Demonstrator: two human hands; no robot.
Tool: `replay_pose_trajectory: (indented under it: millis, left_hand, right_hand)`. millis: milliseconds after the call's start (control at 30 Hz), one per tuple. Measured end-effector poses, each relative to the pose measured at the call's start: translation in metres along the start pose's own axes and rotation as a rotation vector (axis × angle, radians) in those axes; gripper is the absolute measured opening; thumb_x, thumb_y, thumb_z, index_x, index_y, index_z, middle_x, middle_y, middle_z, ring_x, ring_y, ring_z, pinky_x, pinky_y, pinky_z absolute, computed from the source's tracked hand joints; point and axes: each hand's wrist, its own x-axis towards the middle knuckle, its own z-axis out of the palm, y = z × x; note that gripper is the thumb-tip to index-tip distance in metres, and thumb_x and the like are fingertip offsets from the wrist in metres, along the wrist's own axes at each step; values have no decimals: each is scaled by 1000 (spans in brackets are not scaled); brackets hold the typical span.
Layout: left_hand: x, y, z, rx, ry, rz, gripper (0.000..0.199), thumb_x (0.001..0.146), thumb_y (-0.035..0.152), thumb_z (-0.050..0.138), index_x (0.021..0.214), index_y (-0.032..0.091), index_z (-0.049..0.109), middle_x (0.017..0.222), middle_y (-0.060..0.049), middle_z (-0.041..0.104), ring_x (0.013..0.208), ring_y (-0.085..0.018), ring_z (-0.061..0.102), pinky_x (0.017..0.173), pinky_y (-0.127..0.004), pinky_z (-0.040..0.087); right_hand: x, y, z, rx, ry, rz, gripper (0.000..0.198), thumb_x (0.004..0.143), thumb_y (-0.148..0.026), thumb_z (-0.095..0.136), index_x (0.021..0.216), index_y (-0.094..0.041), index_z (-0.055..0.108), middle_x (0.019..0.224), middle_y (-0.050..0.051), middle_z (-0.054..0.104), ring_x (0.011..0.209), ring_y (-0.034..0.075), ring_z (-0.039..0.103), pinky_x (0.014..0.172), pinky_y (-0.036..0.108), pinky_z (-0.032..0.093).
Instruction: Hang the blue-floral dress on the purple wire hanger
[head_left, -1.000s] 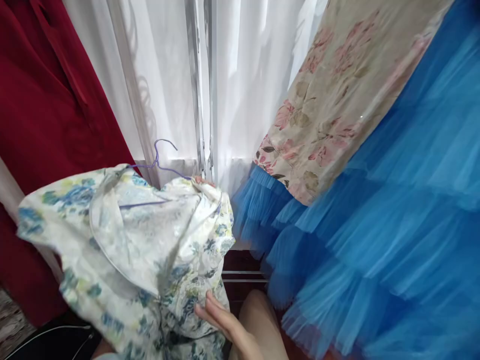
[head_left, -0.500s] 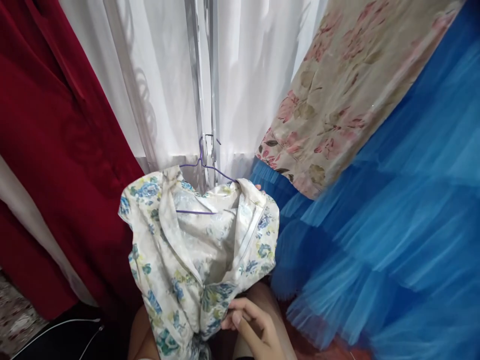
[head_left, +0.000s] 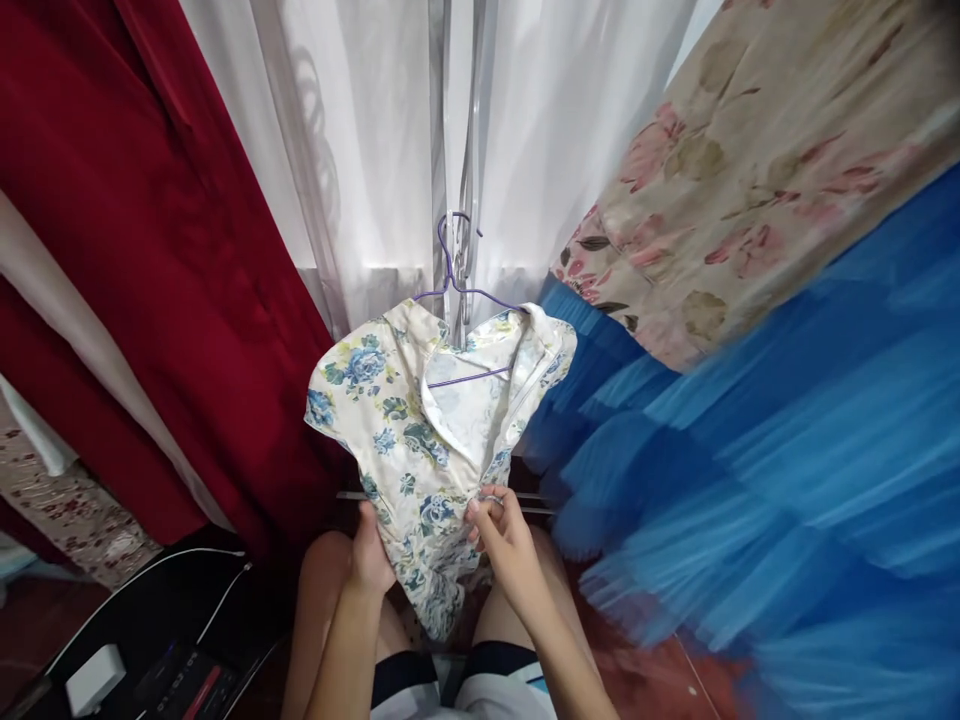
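Note:
A cream garment with blue and green flowers (head_left: 405,430) hangs on a purple wire hanger (head_left: 450,265) in front of me. Its zipped neck opening spreads apart, showing the pale inside. My left hand (head_left: 373,552) grips the garment's left side, thumb in front and fingers hidden behind the cloth. At the lower end of the opening, my right hand (head_left: 504,535) is closed in a pinch on the garment; a zip pull between the fingertips cannot be made out. Below the hands, the garment's lower part bunches between my knees.
Silvery strips (head_left: 465,130) run down by the hanger hook, before a white curtain (head_left: 360,130). Red cloth (head_left: 195,300) hangs left; a pink-flowered cloth (head_left: 675,230) and blue ruffled tulle (head_left: 712,450) hang right. A white adapter (head_left: 95,680) and cables lie on a black surface lower left.
My left hand has come into view, holding the garment's side. The garment appears turned and smaller, its opening narrower. My right hand has moved up to the opening's lower end.

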Motion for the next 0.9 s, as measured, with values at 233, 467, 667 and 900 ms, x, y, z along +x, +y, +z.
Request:
replay_pose_trajectory:
  millis: [233,467,667,900]
  left_hand:
    - [-13,0,8,43,126,-103,74,65,22,86,133,26,59,122,-7,69,119,-28,62,106,-40,47]
    - [-6,-6,5,23,237,-71,60,70,23,83,126,24,62,122,-6,70,117,-26,64,104,-38,48]
    - [2,-15,14,-4,270,-44,56,67,25,83,120,23,65,122,-7,70,120,-26,62,106,-38,46]
    - [-5,-29,26,-21,196,-42,53,71,30,81,120,19,65,119,-9,70,117,-29,63,101,-40,49]
  right_hand:
    - [15,-5,6,-198,-117,-80,18,93,-40,53,97,-23,49,72,-2,56,66,17,53,64,29,43]
    - [8,-16,5,-253,-162,-158,27,97,-41,49,80,-21,55,73,0,55,68,17,50,66,28,40]
    - [13,-14,4,-143,-142,-73,24,92,-46,55,96,-22,55,82,2,62,71,18,55,66,29,43]
    - [10,-11,9,-125,-189,-137,23,92,-41,56,80,-21,55,69,0,55,65,16,51,63,28,40]
